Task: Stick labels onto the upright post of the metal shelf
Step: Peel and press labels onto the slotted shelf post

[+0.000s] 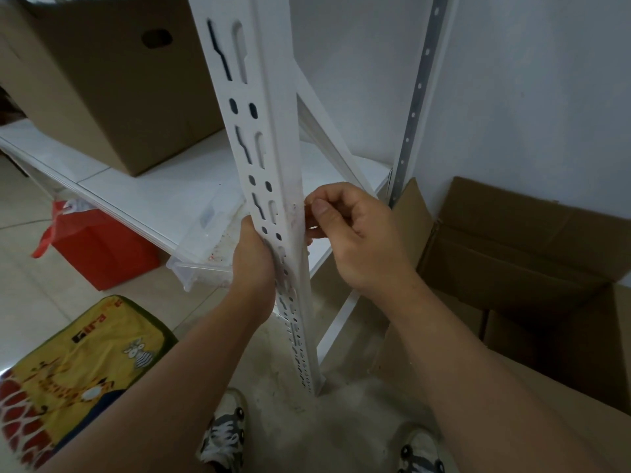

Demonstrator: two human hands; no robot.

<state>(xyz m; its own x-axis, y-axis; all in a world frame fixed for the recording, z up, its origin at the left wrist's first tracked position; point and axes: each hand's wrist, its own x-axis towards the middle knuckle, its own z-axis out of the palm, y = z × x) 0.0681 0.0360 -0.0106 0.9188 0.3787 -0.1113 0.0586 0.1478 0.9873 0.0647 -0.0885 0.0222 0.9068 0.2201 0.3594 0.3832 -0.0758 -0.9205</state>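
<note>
The white metal upright post (273, 131) with slotted holes runs from the top centre down to the floor. My left hand (254, 261) wraps around the post from the left at shelf height, fingers hidden behind it. My right hand (345, 230) is at the post's right edge, thumb and forefinger pinched together against the metal. A label between the fingertips is too small to make out. Faint reddish marks show on the post (293, 208) beside the pinch.
A white shelf board (153, 186) carries a large cardboard box (112, 80) and a clear plastic tray (211, 247). A red bag (99, 247) and a yellow cartoon bag (78, 367) lie on the floor left. Open cardboard boxes (532, 268) stand right, by the rear post (415, 93).
</note>
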